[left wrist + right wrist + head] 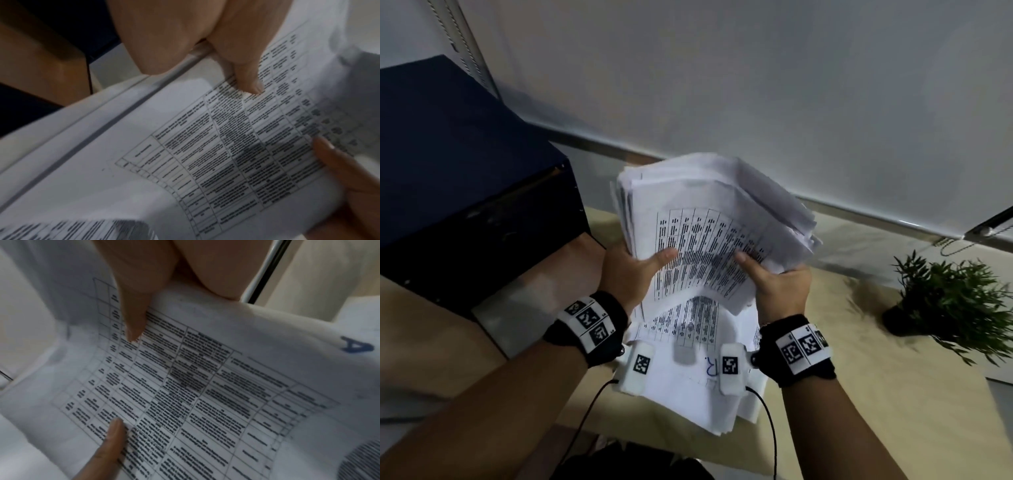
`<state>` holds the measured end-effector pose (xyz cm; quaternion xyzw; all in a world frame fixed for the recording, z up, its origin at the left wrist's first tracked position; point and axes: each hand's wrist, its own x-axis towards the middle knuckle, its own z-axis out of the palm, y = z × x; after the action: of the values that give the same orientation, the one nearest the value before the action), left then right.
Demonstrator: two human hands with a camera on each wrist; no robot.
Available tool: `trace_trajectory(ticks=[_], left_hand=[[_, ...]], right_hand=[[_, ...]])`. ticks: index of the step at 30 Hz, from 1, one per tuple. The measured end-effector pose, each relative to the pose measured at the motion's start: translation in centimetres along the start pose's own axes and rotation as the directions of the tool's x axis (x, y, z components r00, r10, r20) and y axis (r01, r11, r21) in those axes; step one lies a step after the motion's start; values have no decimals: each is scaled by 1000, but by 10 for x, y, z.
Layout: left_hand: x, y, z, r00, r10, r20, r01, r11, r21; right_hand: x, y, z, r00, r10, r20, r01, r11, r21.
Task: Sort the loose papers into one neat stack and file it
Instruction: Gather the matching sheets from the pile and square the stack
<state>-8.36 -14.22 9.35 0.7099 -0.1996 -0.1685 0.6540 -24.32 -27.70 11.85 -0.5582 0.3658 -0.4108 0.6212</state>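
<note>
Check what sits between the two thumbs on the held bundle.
In the head view, only the top sheet's printed table lies between the left hand and the right hand, both gripping the paper bundle.
</note>
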Motion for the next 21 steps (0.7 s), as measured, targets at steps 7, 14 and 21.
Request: trace_trajectory(ticks=[7,14,21], left_hand=[[-2,-36,-3,984,-178,-1,175,964,201],[21,-1,-41,981,108,-159,-43,930,365],[27,-3,-70,977,5,-215,64,947,314]], right_hand=[[-3,96,-15,926,337,-168,-351,613,-708],[-28,139,6,823,413,-391,-482,141,-865],[-8,139,-1,766,508,-394,-518,125,-846]])
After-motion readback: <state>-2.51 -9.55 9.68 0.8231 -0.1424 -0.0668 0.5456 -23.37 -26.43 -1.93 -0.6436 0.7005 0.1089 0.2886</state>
